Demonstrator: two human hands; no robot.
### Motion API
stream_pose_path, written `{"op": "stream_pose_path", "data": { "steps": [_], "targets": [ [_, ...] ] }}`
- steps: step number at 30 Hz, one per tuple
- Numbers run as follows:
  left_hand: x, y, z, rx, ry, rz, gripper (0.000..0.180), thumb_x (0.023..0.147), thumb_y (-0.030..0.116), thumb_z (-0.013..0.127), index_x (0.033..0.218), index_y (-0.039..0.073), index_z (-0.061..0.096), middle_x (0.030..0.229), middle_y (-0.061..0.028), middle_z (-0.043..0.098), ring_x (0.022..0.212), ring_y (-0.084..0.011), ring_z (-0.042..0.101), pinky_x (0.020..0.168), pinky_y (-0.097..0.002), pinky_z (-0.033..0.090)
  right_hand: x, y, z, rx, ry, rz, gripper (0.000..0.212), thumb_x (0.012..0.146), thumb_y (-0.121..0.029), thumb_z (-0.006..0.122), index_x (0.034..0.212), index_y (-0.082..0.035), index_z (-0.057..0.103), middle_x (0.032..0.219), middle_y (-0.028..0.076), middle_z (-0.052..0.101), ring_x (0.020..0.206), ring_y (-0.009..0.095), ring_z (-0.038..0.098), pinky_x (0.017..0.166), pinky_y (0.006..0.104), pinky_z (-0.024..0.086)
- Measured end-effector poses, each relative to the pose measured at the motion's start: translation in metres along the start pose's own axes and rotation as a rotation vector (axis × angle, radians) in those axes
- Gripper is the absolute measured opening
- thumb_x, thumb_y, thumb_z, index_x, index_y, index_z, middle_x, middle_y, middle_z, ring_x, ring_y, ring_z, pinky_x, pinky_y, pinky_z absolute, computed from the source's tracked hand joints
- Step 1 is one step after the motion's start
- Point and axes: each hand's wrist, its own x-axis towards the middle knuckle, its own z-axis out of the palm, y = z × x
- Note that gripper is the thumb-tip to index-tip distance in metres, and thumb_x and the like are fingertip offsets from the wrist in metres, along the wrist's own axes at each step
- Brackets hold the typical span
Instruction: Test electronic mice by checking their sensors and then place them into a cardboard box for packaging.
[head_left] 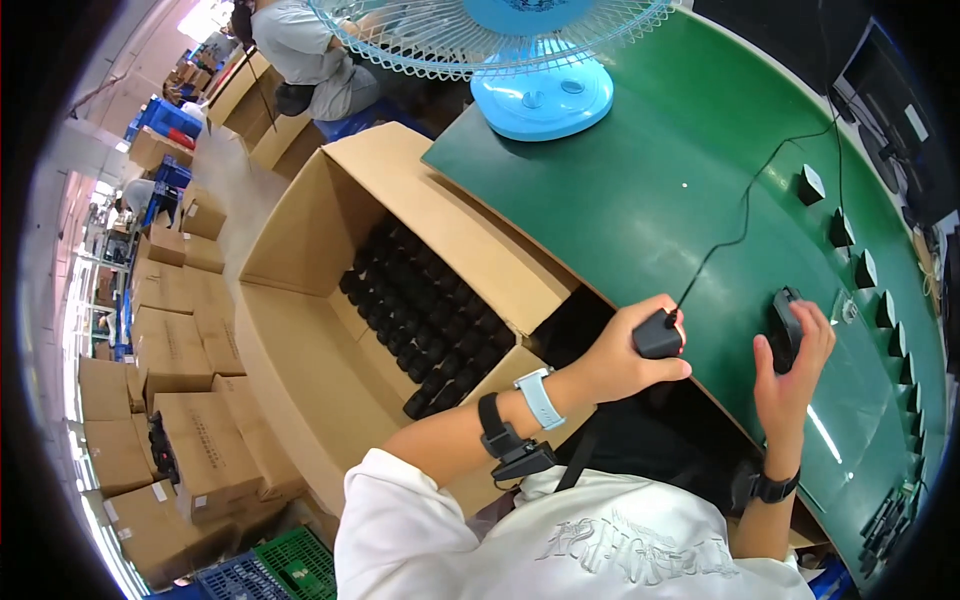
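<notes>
Boxy device [656, 337] cased in black, red glow [682, 338] shown at its right edge. Curved device [785, 330] finished in black. Cable [746, 222] sheathed in black. Tabletop [620, 190] coloured deep green. Small pieces [866, 268] at right coloured black, faced in pale grey-white. Fan base [540, 112] coloured bright sky blue. Open carton [305, 345] seen in plain tan; objects [415, 310] inside coloured black. Shirt [620, 550] coloured white, patterned with tone-on-tone motif. Watch strap [540, 400] tinted pale blue, wristband [493, 420] black. Crates [295, 565] coloured green and blue.
</notes>
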Motion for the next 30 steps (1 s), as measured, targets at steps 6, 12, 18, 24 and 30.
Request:
{"op": "stream_pose_path", "data": {
  "steps": [6,12,18,24,30],
  "targets": [
    [-0.006,-0.001,0.004,0.427,-0.012,0.134,0.033,0.076,0.010,0.080,0.092,0.005,0.051,0.074,-0.0030,0.054,0.068,-0.0101,0.050,0.062,-0.0267,0.044,-0.009,-0.076,0.011,0.834,-0.205,0.018,0.035,0.077,-0.002,0.074,0.108,0.000,0.059,0.101,0.015,0.061,0.085,0.027,0.059,0.077,0.0346,0.049],
    [-0.007,-0.004,0.012,0.435,0.116,0.239,0.030,0.070,0.004,0.072,0.091,0.004,0.051,0.070,-0.0134,0.055,0.059,-0.0266,0.052,0.056,-0.0341,0.043,-0.008,-0.096,0.018,0.870,-0.153,0.045,0.033,0.079,-0.003,0.079,0.101,0.001,0.055,0.094,0.014,0.058,0.077,0.025,0.056,0.071,0.0331,0.048],
    [-0.011,-0.004,0.016,0.626,0.061,0.259,0.030,0.071,0.004,0.070,0.095,0.002,0.051,0.073,-0.0179,0.055,0.063,-0.0366,0.055,0.058,-0.0368,0.045,-0.017,-0.093,0.016,0.859,-0.105,0.113,0.026,0.081,-0.004,0.079,0.097,0.001,0.059,0.092,0.013,0.063,0.076,0.024,0.061,0.070,0.0319,0.050],
    [-0.012,0.010,0.030,0.800,0.158,0.281,0.030,0.072,0.007,0.071,0.095,0.000,0.052,0.080,-0.0211,0.056,0.074,-0.0445,0.058,0.063,-0.0433,0.047,-0.020,-0.088,0.014,0.891,-0.078,0.211,0.018,0.085,-0.004,0.076,0.095,0.002,0.062,0.086,0.014,0.065,0.074,0.025,0.065,0.068,0.0327,0.052],
    [-0.025,0.066,0.014,1.390,0.235,0.201,0.035,0.068,0.009,0.071,0.099,0.002,0.057,0.091,-0.0216,0.060,0.087,-0.0430,0.060,0.072,-0.0508,0.049,0.009,-0.082,0.003,1.133,0.050,0.412,0.014,0.098,-0.006,0.064,0.096,0.002,0.054,0.087,0.016,0.067,0.077,0.025,0.067,0.071,0.0330,0.053]
  ]
}}
